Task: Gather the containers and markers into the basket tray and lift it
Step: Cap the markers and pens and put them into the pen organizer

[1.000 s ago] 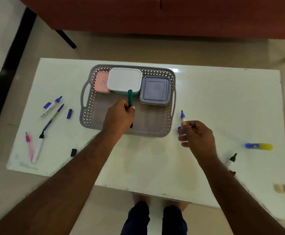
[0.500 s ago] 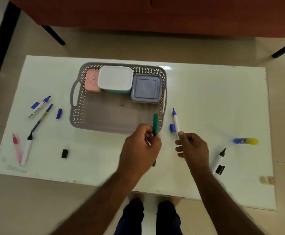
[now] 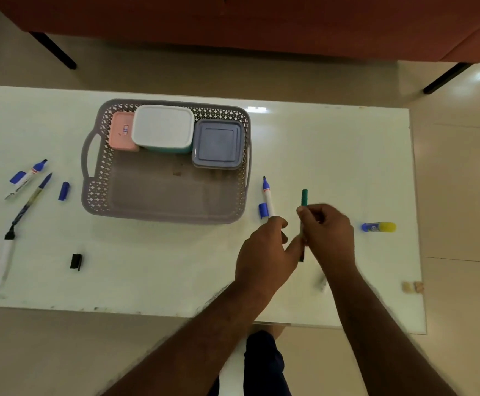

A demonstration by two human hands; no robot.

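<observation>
Both hands meet over the bench (image 3: 333, 144), right of the basket tray (image 3: 101, 178). The right hand (image 3: 328, 232) has its fingers curled round a green marker (image 3: 304, 198), held upright; the left hand (image 3: 264, 252) touches its lower end, though whether it grips is blurred. Three containers already sit in the tray: pink (image 3: 121, 131), white (image 3: 163, 128) and grey-blue (image 3: 218, 143). No marker is in yet. A blue marker (image 3: 267, 195) lies just beside the tray, others lie scattered at far left, and a glue stick (image 3: 378, 226) lies to the right. I'd call it about halfway.
</observation>
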